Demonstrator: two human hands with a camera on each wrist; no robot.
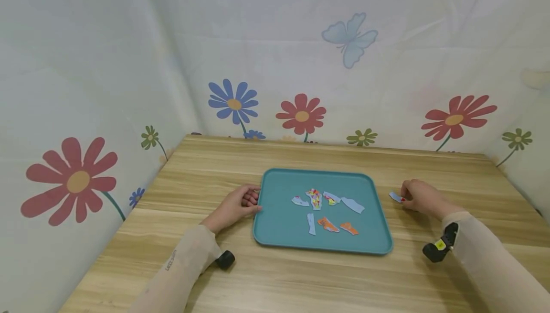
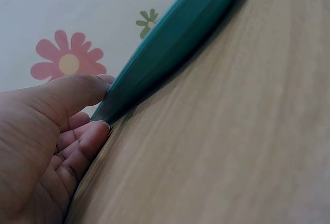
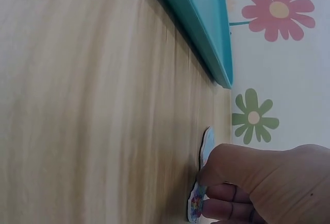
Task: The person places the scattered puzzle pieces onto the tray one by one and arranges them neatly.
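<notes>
The teal tray (image 1: 279, 229) lies on the wooden table, bearing several torn-edged paper pieces, among them a multicoloured piece (image 1: 315, 199), an orange piece (image 1: 328, 224) and a pale blue strip (image 1: 311, 224). At its left rim, my left hand (image 1: 234, 206) holds the edge; in the left wrist view the thumb lies against the rim, with curled fingers (image 2: 85, 146) beside it. Right of the tray, my right hand (image 1: 423, 198) pinches a pale blue paper piece (image 1: 395, 197) with a coloured end. Its patterned end (image 3: 196, 202) shows in the right wrist view, close to the tabletop.
Wooden tabletop (image 1: 266, 279) surrounds the tray. Behind it hangs a white cloth backdrop (image 1: 266, 55) printed with flowers and a butterfly. Black wrist devices sit on the left sleeve (image 1: 185, 265) and the right sleeve (image 1: 485, 251).
</notes>
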